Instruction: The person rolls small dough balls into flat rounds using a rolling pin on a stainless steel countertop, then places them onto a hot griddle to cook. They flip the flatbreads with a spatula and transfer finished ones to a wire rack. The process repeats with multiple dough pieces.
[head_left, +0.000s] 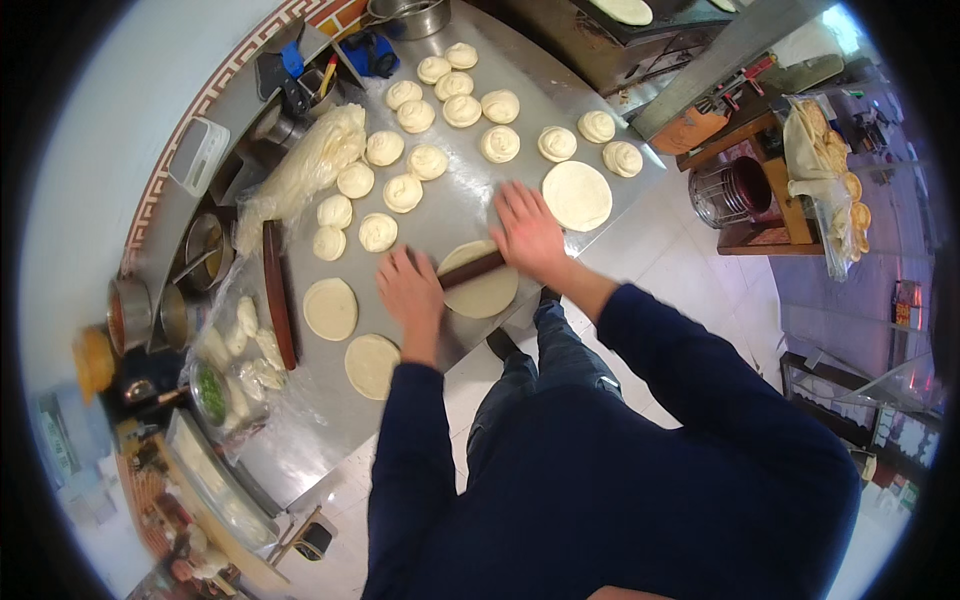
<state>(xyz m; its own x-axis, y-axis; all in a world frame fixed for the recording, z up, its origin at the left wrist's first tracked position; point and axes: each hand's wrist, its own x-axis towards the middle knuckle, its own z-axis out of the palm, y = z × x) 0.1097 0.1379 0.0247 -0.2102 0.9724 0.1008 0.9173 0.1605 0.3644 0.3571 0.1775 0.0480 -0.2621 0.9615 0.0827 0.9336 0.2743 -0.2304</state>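
Note:
A dark wooden rolling pin (472, 270) lies across a flat round of dough (487, 295) near the edge of the steel table. My left hand (410, 291) rests over the pin's left end, and my right hand (529, 231) covers its right end; both look slightly blurred. Just beyond my right hand is another flat dough round (577, 196). Two more flattened pieces, one upper (331, 309) and one lower (373, 366), lie left of my left hand. Several coiled dough balls (403, 193) are spread over the far part of the table.
A second wooden rolling pin (277, 296) lies at the left, beside plastic-wrapped dough (307, 172) and a bowl of chopped greens (211, 391). Metal pots (208, 251) line the wall side. A metal basin (411, 16) stands at the far end; a steel post (727, 67) rises at the right corner.

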